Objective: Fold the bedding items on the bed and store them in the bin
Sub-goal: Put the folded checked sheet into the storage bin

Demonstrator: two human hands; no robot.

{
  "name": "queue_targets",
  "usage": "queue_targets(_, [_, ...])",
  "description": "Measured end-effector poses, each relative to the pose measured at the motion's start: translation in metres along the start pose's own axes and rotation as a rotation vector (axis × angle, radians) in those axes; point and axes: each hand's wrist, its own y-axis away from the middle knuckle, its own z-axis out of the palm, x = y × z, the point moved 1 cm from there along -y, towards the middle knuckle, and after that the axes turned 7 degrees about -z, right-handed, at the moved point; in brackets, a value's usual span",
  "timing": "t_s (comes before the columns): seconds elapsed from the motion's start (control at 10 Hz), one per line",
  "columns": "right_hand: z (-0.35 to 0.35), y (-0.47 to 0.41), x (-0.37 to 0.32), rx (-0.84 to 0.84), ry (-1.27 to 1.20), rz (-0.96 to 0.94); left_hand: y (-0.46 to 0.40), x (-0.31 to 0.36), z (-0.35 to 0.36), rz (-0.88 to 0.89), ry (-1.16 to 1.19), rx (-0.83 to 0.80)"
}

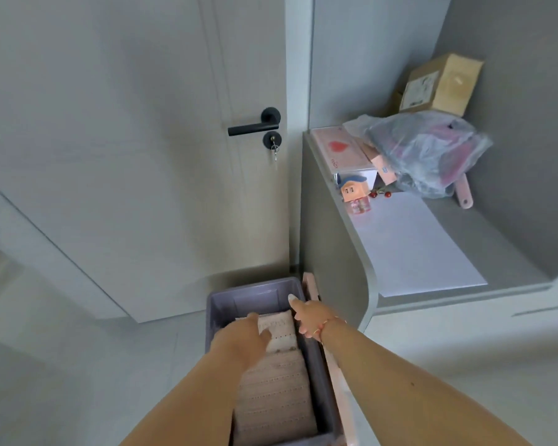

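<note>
The grey bin is sitting on the floor, squeezed between open floor on its left and the cabinet close on its right, with a closed door just beyond its far end. Folded bedding is lying inside: a small white pillowcase at the far end, a larger pinkish folded piece nearer. The left hand is pressing down on the pillowcase with fingers spread flat, gripping nothing. The right hand is hovering over the bin's right rim, fingers loosely extended, probably touching the fabric's edge, though the contact is hard to make out. The bin's near end is running out of view.
</note>
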Motion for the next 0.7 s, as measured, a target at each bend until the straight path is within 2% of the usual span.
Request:
queue_targets(0.2, [-0.039,0.049,0.001,0.076,-0.028,-0.022,0.037,0.035,-0.018,0.063,0.054,0.019])
queue_targets(0.3, [-0.057,0.079,0.007,0.158,-0.030,-0.039,0.056,0.054,-0.026,0.134,-0.013,0.032])
queue_targets(0.4, [-0.073,0.116,0.018,0.243,-0.132,-0.011,0.078,0.075,-0.032,0.193,-0.021,0.105])
queue_targets(0.5, [-0.085,0.142,0.041,0.437,-0.205,-0.011,0.107,0.091,-0.026,0.278,0.007,0.163])
queue_targets(0.6, [-0.090,0.207,0.061,0.540,-0.580,0.038,0.136,0.100,-0.009,0.348,0.055,0.150])
queue_targets(0.7, [-0.089,0.249,0.096,0.639,-0.515,0.040,0.169,0.107,0.020,0.451,0.028,0.080])
